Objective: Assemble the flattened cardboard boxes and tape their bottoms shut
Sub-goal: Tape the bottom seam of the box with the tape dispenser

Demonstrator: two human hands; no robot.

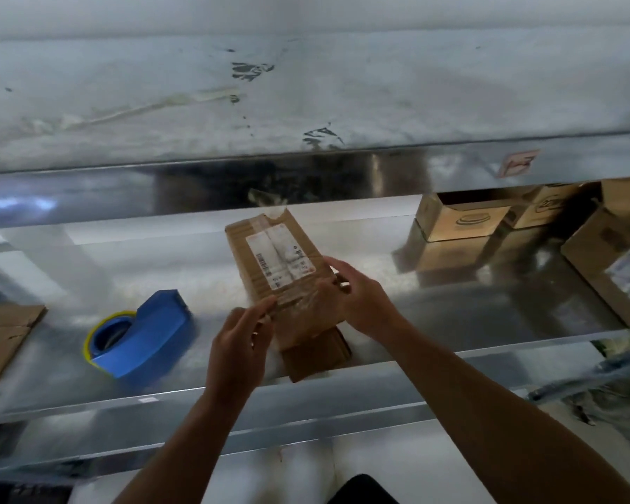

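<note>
While held tilted over the polished metal shelf [451, 307], logged as the item in work: flattened brown cardboard box with white shipping label [281, 263], not yet opened out, crossed by old clear tape near its lower end; contact of that end with the shelf not determinable. Gripped at the near left edge by left hand [241, 343], with fingers and thumb pinched narrow on the board. Gripped at the right edge by right hand [357, 296], with fingers curled round the fold. Judged as the opening step: squaring the flat sleeve, with bottom flaps neither folded nor taped. Called next for pressing opposite folds toward each other, then turning the bottom flaps in. Noted near the box on its left, resting on the shelf, untouched: blue plastic tape dispenser with yellow-rimmed roll [142, 336]. Noted at far left: flat brown cardboard sheet [0, 336]. Noted at back right, well apart from both hands: open-topped brown printed carton [459, 218].
</note>
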